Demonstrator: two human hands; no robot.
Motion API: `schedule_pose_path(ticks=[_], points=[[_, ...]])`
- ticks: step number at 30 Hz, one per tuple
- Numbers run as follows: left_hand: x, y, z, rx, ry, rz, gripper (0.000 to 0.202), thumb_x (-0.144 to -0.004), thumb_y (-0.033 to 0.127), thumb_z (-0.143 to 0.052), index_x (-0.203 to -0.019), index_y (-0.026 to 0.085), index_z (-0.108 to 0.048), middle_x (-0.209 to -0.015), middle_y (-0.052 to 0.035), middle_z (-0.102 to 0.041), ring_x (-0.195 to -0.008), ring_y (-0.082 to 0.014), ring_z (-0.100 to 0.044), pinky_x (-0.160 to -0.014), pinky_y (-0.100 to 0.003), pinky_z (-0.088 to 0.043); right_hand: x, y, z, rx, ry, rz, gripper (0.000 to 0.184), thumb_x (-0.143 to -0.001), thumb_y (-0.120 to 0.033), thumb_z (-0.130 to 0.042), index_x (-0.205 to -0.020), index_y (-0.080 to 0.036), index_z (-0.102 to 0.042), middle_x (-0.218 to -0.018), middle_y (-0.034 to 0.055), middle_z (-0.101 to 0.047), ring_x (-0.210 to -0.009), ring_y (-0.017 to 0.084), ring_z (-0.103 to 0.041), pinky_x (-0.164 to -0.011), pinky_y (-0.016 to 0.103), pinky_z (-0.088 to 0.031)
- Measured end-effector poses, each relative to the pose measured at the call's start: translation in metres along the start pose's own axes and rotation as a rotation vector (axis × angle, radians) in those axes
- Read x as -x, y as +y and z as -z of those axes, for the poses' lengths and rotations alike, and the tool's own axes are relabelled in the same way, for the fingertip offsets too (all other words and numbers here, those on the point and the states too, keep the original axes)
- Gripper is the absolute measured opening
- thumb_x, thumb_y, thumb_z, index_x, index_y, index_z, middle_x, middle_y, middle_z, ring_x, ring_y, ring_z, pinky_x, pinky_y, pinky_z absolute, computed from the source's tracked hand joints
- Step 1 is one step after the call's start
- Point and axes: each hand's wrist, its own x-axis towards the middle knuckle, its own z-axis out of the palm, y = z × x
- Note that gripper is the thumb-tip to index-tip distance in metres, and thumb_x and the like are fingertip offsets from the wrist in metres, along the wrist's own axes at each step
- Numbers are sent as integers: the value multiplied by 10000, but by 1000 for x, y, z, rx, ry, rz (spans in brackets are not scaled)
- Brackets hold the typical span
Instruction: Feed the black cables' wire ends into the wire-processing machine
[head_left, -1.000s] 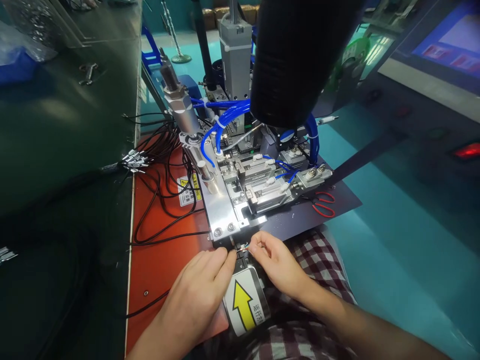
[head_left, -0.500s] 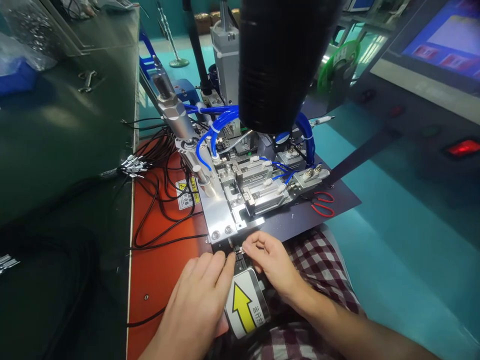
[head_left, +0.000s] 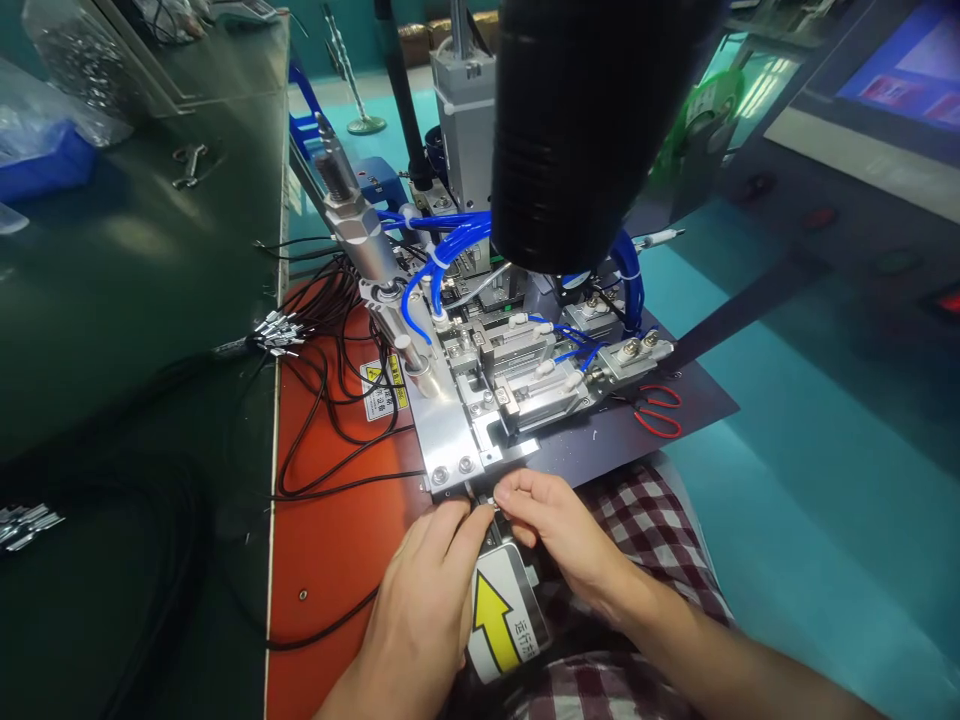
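Note:
My left hand (head_left: 431, 580) rests at the near end of the metal machine (head_left: 450, 425), its fingers bent and pressed together over a narrow dark track (head_left: 491, 538). Whatever is under those fingertips is hidden. Opposite it, my right hand (head_left: 559, 515) pinches with thumb and forefinger at the same track, just below the silver plate's edge. The small piece at its tips is too tiny to name. Between my wrists lies a white cover with a yellow arrow (head_left: 495, 620). A black cable (head_left: 322, 632) runs toward my left hand from the left.
Black cables with silver connector ends (head_left: 279, 332) spread over the orange base (head_left: 322, 560). Red-handled pliers (head_left: 660, 410) lie on the grey plate at right. A thick black tube (head_left: 585, 140) hangs above the machine. A wrench (head_left: 191, 165) lies on the dark table (head_left: 187, 300).
The whole view has shifted slightly. My left fingertips have moved closer to the right hand's fingertips over the track. The right hand keeps its pinch.

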Motion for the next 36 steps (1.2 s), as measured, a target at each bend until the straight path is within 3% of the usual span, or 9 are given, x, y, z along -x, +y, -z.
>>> schedule_pose_path(ticks=[7, 13, 17, 21, 27, 30, 36], points=[[-6, 4, -4, -64, 9, 19, 368, -825, 9, -354, -1074, 99, -609, -879, -117, -630, -754, -203, -604, -632, -312, -551, -3, 4, 2, -48, -14, -54, 344, -673, -432, -704, -632, -157, -503, -574, -74, -385, -496, 62, -242, -478, 233, -149], [-11, 3, 12, 163, 13, 103, 338, -872, 78, -350, -1038, 141, -639, -887, -95, -648, -797, -191, -622, -679, -291, -556, -1, -3, 3, 9, -55, -10, 414, -678, -539, -669, -643, -159, -509, -600, -48, -459, -483, 63, -290, -483, 239, -176], [4, 8, 20, 220, 35, 218, 339, -894, 137, -353, -1118, 181, -605, -968, -90, -624, -873, -193, -620, -733, -273, -540, 1, 3, 0, 35, -15, 56, 439, -677, -575, -665, -630, -182, -475, -530, -83, -378, -477, 71, -270, -484, 240, -191], [34, 12, 21, 38, 44, 308, 431, -901, 163, -335, -1284, 253, -510, -1064, -93, -581, -948, -226, -592, -785, -321, -519, 1, 9, -1, 48, -5, 86, 423, -709, -563, -646, -617, -190, -470, -485, -88, -379, -471, 79, -297, -498, 242, -231], [73, 10, 10, -320, 45, 366, 609, -930, 187, -349, -1484, 319, -133, -1121, -102, -529, -989, -264, -552, -806, -401, -485, -3, 10, 5, 84, -27, 74, 401, -731, -539, -639, -631, -183, -483, -488, -83, -403, -482, 85, -328, -507, 240, -249], [80, 7, 4, -406, 10, 420, 627, -933, 196, -345, -1489, 328, -86, -1157, -115, -511, -997, -278, -553, -789, -417, -482, -4, 11, 8, 101, -38, 68, 395, -742, -535, -637, -643, -182, -490, -485, -85, -397, -482, 87, -331, -511, 241, -252], [81, 5, 4, -467, -33, 396, 658, -923, 210, -348, -1490, 340, -40, -1205, -110, -512, -1051, -296, -530, -679, -359, -505, -7, 14, 13, 107, -15, 74, 415, -794, -573, -561, -719, -165, -544, -592, -43, -483, -489, 86, -381, -522, 246, -296]])
